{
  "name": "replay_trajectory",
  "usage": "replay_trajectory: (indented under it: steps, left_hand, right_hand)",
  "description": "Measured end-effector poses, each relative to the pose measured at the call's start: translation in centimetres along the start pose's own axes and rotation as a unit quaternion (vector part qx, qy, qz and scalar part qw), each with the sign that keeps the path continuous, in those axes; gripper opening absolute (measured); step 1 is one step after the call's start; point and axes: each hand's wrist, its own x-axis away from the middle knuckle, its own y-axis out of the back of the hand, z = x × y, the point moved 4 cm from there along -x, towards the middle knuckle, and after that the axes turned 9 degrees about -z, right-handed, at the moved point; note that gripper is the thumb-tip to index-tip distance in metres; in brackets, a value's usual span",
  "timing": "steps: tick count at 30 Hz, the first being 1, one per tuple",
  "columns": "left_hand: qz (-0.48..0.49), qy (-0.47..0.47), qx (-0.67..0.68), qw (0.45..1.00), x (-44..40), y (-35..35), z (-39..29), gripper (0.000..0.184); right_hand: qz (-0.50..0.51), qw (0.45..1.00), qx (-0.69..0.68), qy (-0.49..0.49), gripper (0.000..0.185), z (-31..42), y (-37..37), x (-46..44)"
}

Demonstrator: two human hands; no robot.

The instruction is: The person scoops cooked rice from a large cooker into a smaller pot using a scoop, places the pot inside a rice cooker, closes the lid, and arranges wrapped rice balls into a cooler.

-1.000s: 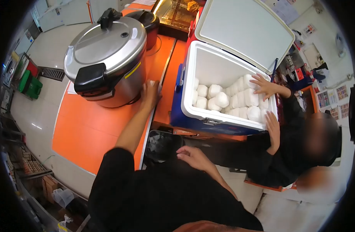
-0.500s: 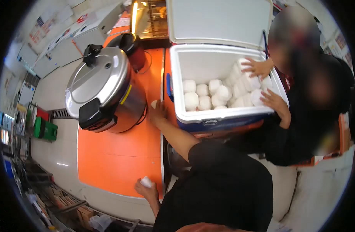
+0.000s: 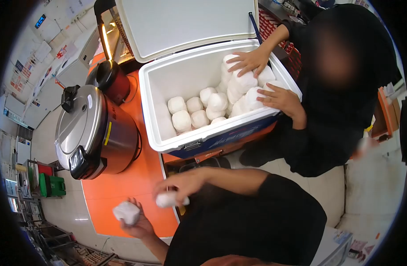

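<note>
My left hand (image 3: 140,227) is wrapped round the lower side of a white rounded bundle (image 3: 126,213), over the orange tabletop (image 3: 101,195). Just right of it and higher, my right hand (image 3: 179,186), blurred by motion, has its fingers over another white bundle (image 3: 166,199). The two bundles are apart. Beyond my right arm stands an open blue-and-white cooler (image 3: 151,106) with several similar white bundles (image 3: 181,120) inside, piled higher at its right end.
A large steel cooker (image 3: 117,137) stands on the left of the table, with a smaller red-and-black pot (image 3: 115,84) behind it. At the right, a co-worker in black has both hands (image 3: 252,62) on the piled bundles. The cooler's lid (image 3: 190,24) is raised.
My right hand has come back from beside the large cooker with a bundle. My left hand has moved left relative to my body, still holding its bundle. The view has shifted.
</note>
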Motion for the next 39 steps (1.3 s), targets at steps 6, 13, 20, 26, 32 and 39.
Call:
replay_trajectory:
  steps: [6, 13, 20, 26, 32, 39]
  left_hand:
    - [0.299, -0.150, -0.163, 0.928, 0.0, -17.0, -1.9, 0.074]
    - [0.395, -0.390, -0.572, 0.603, 0.9, -37.0, 6.5, 0.072]
    - [0.532, -0.234, -0.795, 0.173, -3.8, -39.1, 20.6, 0.070]
    - [0.604, -0.274, -0.726, 0.181, -8.5, -37.1, 31.6, 0.072]
    - [0.621, -0.267, -0.667, 0.312, -9.0, -35.9, 37.1, 0.064]
    - [0.641, -0.316, -0.571, 0.404, -9.7, -34.6, 39.1, 0.043]
  right_hand:
    - [-0.083, 0.950, 0.122, 0.275, 0.071, 14.4, 4.5, 10.2]
    - [-0.207, 0.921, 0.216, 0.249, 0.074, 12.2, 9.8, 12.4]
    - [-0.205, 0.925, 0.153, 0.280, 0.073, 11.8, 10.9, 12.8]
    - [-0.203, 0.923, 0.185, 0.270, 0.073, 11.4, 11.2, 12.8]
    - [-0.229, 0.918, 0.199, 0.257, 0.076, 11.2, 11.5, 13.0]
    - [-0.219, 0.920, 0.208, 0.248, 0.078, 11.0, 11.6, 12.8]
